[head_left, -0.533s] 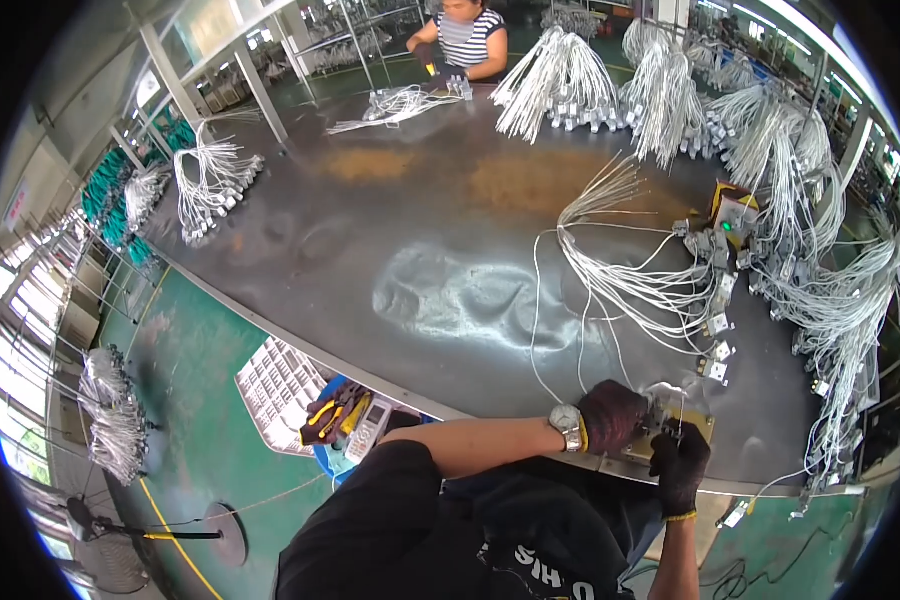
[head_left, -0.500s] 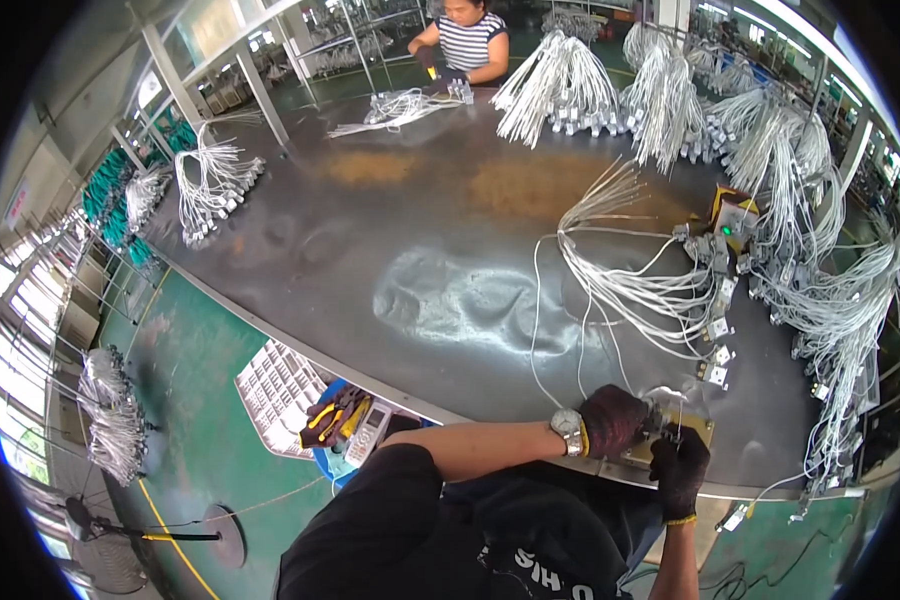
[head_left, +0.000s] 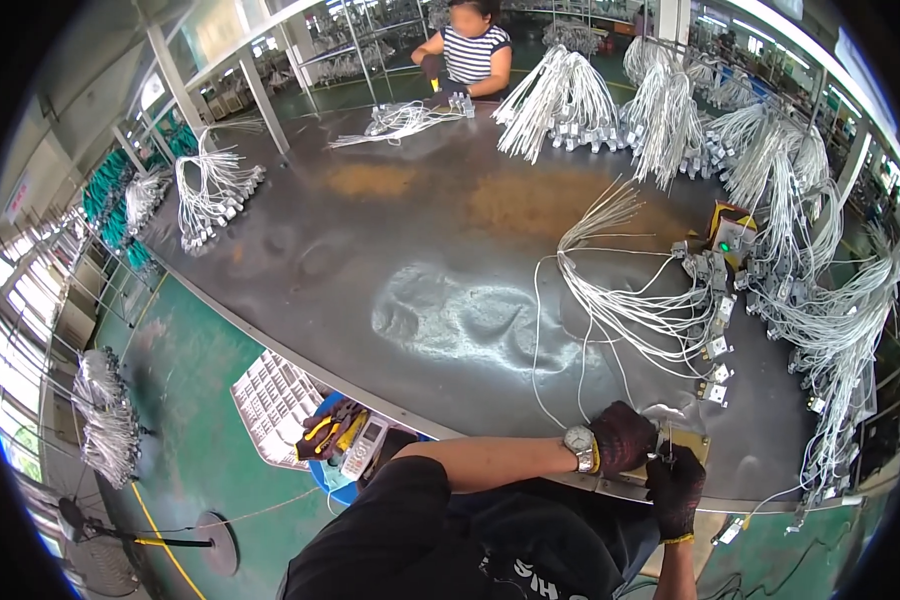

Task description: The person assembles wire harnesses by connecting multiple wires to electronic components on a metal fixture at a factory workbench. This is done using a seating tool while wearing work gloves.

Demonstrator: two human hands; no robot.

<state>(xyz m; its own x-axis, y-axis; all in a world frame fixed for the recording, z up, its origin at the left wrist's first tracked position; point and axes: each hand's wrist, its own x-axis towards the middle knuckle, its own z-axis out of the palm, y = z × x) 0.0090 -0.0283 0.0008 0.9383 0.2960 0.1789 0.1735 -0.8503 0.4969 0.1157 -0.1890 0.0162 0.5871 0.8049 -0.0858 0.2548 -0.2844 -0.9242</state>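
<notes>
My left hand (head_left: 624,437), in a dark knit glove with a wristwatch above it, is closed at the front edge of the metal table. Its fingers hide what they grip; thin white cables run from the bundle toward it. My right hand (head_left: 676,480), in a similar glove, is pinched close beside it, over the edge of a yellowish plate (head_left: 698,440). A small part between the two hands is too hidden to name. Beyond them lies a bundle of white cables (head_left: 620,290), with metal-bodied connectors (head_left: 715,372) at its right ends.
More white cable bundles (head_left: 830,310) hang along the right edge. A box with a green light (head_left: 732,238) stands near them. At the far side a person (head_left: 470,55) handles cables. A blue bin (head_left: 335,480) with gloves and a white crate (head_left: 275,405) sit below the left edge.
The view has shifted slightly, so the table and my hands sit a little lower. Both hands stay together at the plate, my right fingers slightly nearer the left. Across the table, the person's head has lifted.
</notes>
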